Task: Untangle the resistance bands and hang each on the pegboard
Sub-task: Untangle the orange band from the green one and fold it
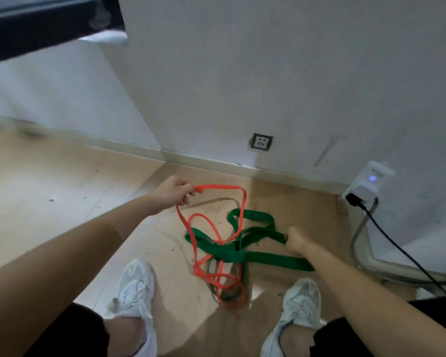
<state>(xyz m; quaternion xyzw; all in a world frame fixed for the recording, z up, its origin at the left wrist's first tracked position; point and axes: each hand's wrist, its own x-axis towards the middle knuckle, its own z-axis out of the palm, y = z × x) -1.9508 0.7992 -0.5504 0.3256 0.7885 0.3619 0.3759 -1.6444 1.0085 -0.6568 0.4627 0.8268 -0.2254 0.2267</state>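
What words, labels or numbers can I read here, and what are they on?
No text can be read.
On the wall socket: only plug holes.
On the white adapter: only a blue light.
On the white shoes: tongue marks, too blurred.
On the orange band and green band: nothing printed.

Open passage: bare floor (49, 181) at frame left. The wall (268, 73) closes the upper frame; a dark ledge (36, 27) overhangs upper left. At right, adapter (366, 186) and black cable (354, 200) obstruct. At centre, orange band (216, 188) and green band (255, 217) lie tangled.

Orange band (218, 188), green band (255, 256), white shoes (135, 287).
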